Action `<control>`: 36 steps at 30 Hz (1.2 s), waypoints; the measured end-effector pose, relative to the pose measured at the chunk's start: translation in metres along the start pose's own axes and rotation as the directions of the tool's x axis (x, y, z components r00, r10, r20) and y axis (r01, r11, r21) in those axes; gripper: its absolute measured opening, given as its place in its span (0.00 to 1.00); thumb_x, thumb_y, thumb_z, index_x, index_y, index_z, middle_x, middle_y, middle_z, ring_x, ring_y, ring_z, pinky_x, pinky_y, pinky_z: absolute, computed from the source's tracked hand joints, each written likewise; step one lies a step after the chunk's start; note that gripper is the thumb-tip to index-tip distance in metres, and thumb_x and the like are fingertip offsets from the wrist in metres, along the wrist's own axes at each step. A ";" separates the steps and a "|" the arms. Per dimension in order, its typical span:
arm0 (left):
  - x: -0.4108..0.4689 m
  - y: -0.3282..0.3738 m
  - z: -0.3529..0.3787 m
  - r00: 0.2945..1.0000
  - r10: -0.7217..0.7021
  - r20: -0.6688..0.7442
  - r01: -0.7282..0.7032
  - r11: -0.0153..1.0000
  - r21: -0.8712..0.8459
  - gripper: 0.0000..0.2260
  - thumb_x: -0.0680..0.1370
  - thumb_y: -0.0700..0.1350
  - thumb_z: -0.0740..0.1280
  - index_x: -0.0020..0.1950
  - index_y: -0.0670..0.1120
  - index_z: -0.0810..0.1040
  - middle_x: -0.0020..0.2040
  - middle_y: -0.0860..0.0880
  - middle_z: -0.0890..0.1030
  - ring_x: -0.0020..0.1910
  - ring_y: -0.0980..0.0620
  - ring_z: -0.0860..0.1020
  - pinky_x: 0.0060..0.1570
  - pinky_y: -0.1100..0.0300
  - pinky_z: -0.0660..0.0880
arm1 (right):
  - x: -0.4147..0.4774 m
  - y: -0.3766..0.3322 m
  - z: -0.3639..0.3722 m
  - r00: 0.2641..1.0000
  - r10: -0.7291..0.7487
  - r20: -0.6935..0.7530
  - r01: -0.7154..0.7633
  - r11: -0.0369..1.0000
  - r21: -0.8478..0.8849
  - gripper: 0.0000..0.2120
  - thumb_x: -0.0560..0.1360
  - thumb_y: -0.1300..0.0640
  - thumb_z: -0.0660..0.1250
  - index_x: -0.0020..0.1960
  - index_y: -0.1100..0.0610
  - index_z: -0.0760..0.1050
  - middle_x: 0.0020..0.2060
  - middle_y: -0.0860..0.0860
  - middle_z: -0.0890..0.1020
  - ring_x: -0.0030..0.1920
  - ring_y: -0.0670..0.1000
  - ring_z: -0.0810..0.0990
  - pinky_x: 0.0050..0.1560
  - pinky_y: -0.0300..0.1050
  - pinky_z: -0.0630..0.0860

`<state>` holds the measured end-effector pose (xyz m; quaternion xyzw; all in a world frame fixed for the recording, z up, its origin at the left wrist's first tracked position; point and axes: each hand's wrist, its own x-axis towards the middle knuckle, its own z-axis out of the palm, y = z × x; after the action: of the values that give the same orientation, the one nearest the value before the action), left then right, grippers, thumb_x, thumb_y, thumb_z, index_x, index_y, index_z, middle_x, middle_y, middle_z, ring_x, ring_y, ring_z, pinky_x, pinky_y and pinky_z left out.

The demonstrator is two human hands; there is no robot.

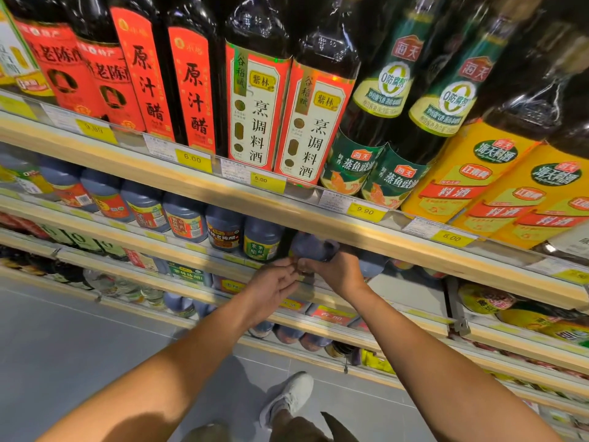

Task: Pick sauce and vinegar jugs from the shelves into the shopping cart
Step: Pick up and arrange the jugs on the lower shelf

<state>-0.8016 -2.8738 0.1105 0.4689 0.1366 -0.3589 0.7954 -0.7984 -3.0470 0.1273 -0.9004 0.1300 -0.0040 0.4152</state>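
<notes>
A dark jug (314, 247) leans out over the front edge of the second shelf, at the right end of a row of similar dark jugs (223, 228) with coloured labels. My right hand (331, 271) wraps around the underside of this jug. My left hand (275, 283) is just left of it, fingers curled, with the fingertips touching the jug's lower edge and my right fingers. The jug's label is hidden. No shopping cart is in view.
The top shelf (287, 202) carries tall dark bottles with red (194, 90), white, green and yellow (471, 177) labels, directly above my hands. Lower shelves hold more jugs and bottles. Yellow price tags line the shelf edges. Grey floor and my shoe (288, 397) are below.
</notes>
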 end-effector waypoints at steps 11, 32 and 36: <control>-0.030 0.024 -0.031 0.860 0.511 -0.019 -0.272 0.488 0.829 0.20 0.80 0.37 0.63 0.70 0.52 0.72 0.61 0.52 0.77 0.57 0.53 0.79 0.50 0.47 0.81 | 0.006 -0.008 -0.005 0.977 0.168 0.131 -0.185 0.974 0.133 0.16 0.72 0.47 0.78 0.53 0.49 0.75 0.51 0.47 0.80 0.53 0.48 0.78 0.52 0.37 0.71; -0.042 0.053 -0.058 0.888 0.418 0.193 -0.027 -0.370 0.928 0.42 0.75 0.42 0.62 0.79 0.66 0.40 0.83 0.56 0.42 0.51 0.47 0.80 0.40 0.51 0.81 | -0.008 -0.003 0.029 0.982 0.186 0.023 -0.186 0.959 0.212 0.34 0.67 0.30 0.73 0.57 0.58 0.79 0.51 0.52 0.84 0.53 0.52 0.83 0.56 0.50 0.79; -0.043 0.052 -0.057 0.894 0.402 0.196 -0.032 -0.380 0.924 0.45 0.73 0.37 0.62 0.79 0.65 0.40 0.83 0.56 0.40 0.45 0.48 0.80 0.36 0.51 0.81 | -0.008 0.001 0.031 0.985 0.171 0.019 -0.172 0.972 0.161 0.23 0.74 0.37 0.72 0.52 0.57 0.76 0.46 0.50 0.81 0.50 0.53 0.79 0.45 0.44 0.72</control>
<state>-0.7889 -2.7909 0.1379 0.9653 -0.2171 -0.0934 0.1110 -0.8025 -3.0223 0.1070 -0.8490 0.2055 0.0237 0.4863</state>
